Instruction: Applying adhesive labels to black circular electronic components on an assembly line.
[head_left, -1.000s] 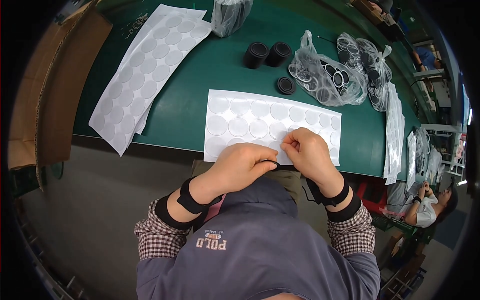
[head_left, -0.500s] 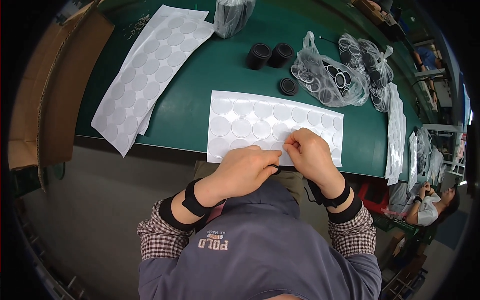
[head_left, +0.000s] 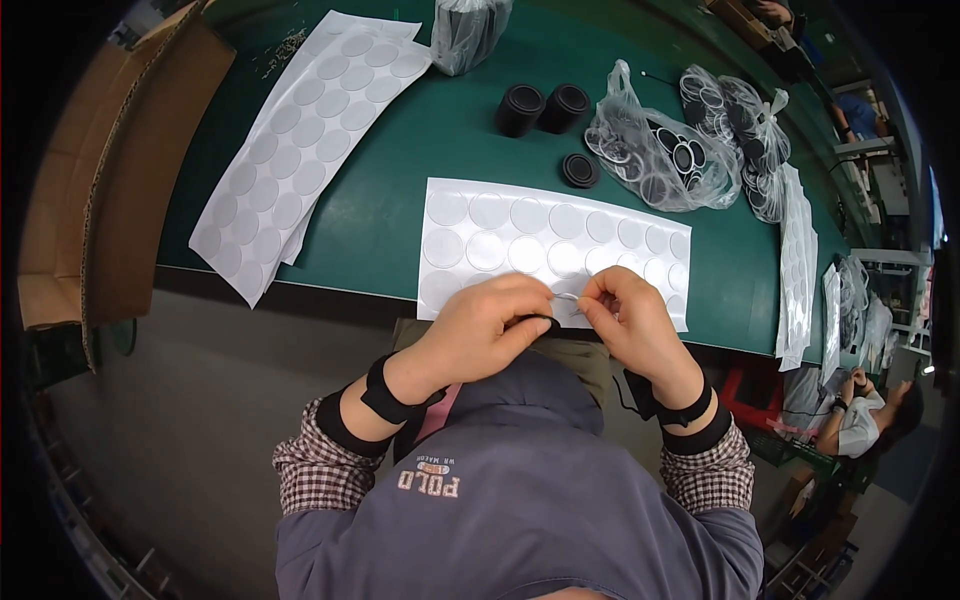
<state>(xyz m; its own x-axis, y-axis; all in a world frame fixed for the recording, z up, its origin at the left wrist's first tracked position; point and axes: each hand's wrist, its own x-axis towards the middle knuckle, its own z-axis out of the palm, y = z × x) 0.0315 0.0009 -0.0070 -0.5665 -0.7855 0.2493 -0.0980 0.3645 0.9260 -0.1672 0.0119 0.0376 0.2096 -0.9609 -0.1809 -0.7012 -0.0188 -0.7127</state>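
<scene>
A white sheet of round clear stickers (head_left: 487,250) lies across the table's near edge in front of me. Over its lower rows, my right hand (head_left: 632,322) pinches the edge of one round sticker (head_left: 566,296) that is lifted and seen nearly edge-on. My left hand (head_left: 490,325) is curled beside it, its fingertips close to the sticker's other side. Between its thumb and fingers is a small black round piece (head_left: 541,321), mostly hidden by the hand. Whether the left fingertips touch the sticker I cannot tell.
More sticker sheets (head_left: 320,125) lie at the left, beside an open cardboard box (head_left: 140,190). Beyond my sheet stand two black stacks (head_left: 521,112) and a low black round piece (head_left: 580,171). Clear bags of round parts (head_left: 665,160) lie to the right. A co-worker (head_left: 862,425) is at far right.
The right fingers have pulled a sticker up from the sheet, and its rim now shows between both hands. My left hand has turned slightly, with the black piece still in it.
</scene>
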